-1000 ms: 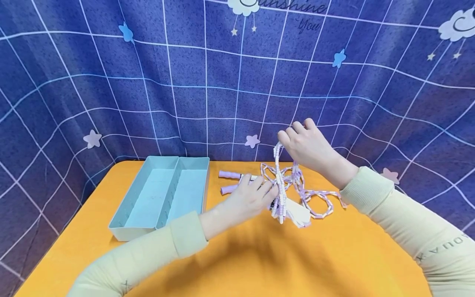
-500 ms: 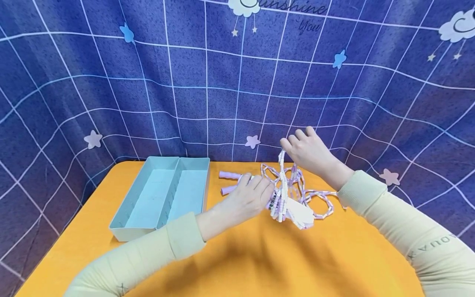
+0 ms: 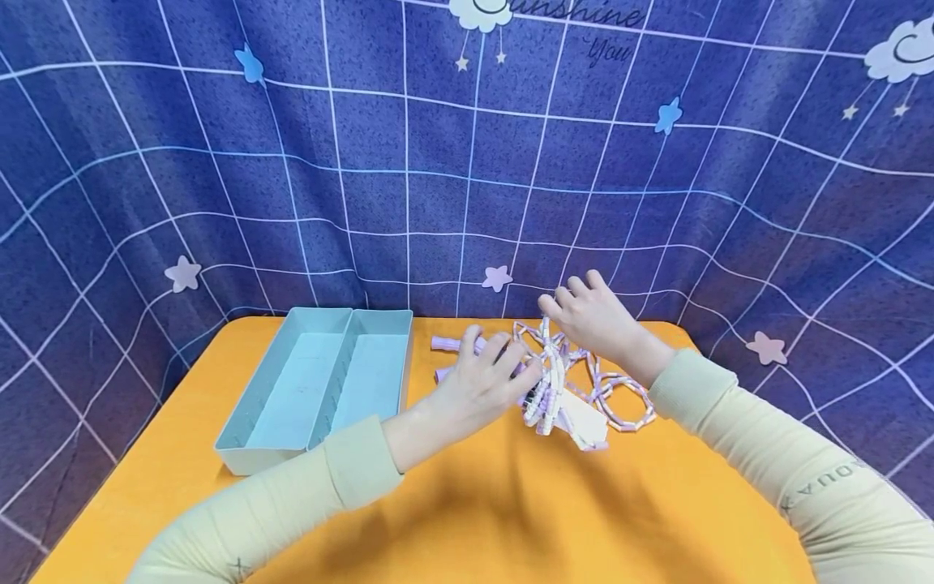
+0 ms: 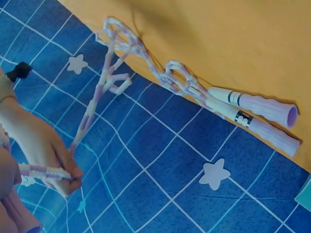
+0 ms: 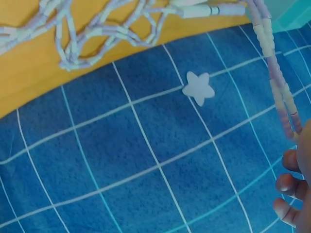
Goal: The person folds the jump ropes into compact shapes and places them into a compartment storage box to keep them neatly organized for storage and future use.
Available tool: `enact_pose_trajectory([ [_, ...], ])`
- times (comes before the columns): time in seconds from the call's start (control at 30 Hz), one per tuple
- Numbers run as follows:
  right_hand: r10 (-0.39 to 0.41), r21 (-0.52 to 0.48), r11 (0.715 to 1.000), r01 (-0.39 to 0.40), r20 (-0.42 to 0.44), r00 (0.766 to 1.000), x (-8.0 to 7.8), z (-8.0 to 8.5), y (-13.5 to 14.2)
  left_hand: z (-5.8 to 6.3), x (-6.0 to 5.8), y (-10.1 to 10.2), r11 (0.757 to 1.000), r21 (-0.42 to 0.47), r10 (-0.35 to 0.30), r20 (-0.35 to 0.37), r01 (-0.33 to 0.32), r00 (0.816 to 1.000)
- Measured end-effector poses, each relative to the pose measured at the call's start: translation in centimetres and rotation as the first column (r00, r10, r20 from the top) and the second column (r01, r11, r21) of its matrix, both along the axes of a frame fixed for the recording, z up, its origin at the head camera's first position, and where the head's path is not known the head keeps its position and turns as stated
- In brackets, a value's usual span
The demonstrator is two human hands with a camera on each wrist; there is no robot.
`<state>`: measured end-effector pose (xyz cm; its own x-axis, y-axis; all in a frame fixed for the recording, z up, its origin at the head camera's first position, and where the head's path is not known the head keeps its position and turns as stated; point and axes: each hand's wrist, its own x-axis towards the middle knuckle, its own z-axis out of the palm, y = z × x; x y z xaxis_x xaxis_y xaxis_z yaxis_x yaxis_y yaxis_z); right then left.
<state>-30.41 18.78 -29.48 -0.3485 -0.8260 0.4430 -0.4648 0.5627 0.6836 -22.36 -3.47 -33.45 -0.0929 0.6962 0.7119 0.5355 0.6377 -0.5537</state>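
Observation:
In the head view, my left hand (image 3: pixel 477 381) holds the purple grips of a beaded jump rope, its fingers partly spread. The white handle ends (image 3: pixel 586 420) point right, and doubled loops of purple-and-white cord (image 3: pixel 556 381) hang across them. Above and to the right, my right hand (image 3: pixel 593 318) pinches the top of that cord. The left wrist view shows a purple handle (image 4: pixel 23 218) by the left fingers and the cord pinched by the right hand (image 4: pixel 41 145). Two cord strands (image 5: pixel 276 77) run down to the right fingers (image 5: pixel 286 185) in the right wrist view.
Another beaded jump rope lies on the orange table (image 3: pixel 452 519) behind, its handles (image 4: pixel 272 109) side by side and its cord (image 3: pixel 627 405) loosely coiled. A pale blue two-compartment tray (image 3: pixel 263 461) stands at the left. A blue gridded curtain (image 3: pixel 438 203) hangs behind the table.
My right hand has come down and slightly left, lowering the cord into loops over the handles. The left fingers have spread from their tighter grip.

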Motion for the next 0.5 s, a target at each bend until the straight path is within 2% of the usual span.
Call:
enact_pose_trajectory([
  [0.17, -0.002, -0.001, 1.0, 0.002, 0.052, 0.999, 0.0, -1.3, -0.1, 0.3, 0.1, -0.3, 0.999, 0.04, 0.009, 0.037, -0.01, 0.999],
  [0.37, 0.005, -0.009, 1.0, -0.004, 0.11, 0.994, 0.3, -3.1, -0.3, 0.9, -0.3, -0.7, 0.99, 0.141, 0.027, 0.036, -0.032, 0.999],
  [0.43, 0.028, -0.027, 0.999, -0.024, 0.15, 0.988, 0.5, -3.8, -0.3, 1.2, -0.5, -0.9, 0.984, 0.17, 0.046, 0.044, -0.053, 0.998],
  [0.5, 0.098, -0.066, 0.994, -0.088, 0.16, 0.982, 0.8, -4.3, -0.4, 1.4, -0.8, -1.2, 0.977, 0.199, 0.061, 0.069, -0.073, 0.996],
])
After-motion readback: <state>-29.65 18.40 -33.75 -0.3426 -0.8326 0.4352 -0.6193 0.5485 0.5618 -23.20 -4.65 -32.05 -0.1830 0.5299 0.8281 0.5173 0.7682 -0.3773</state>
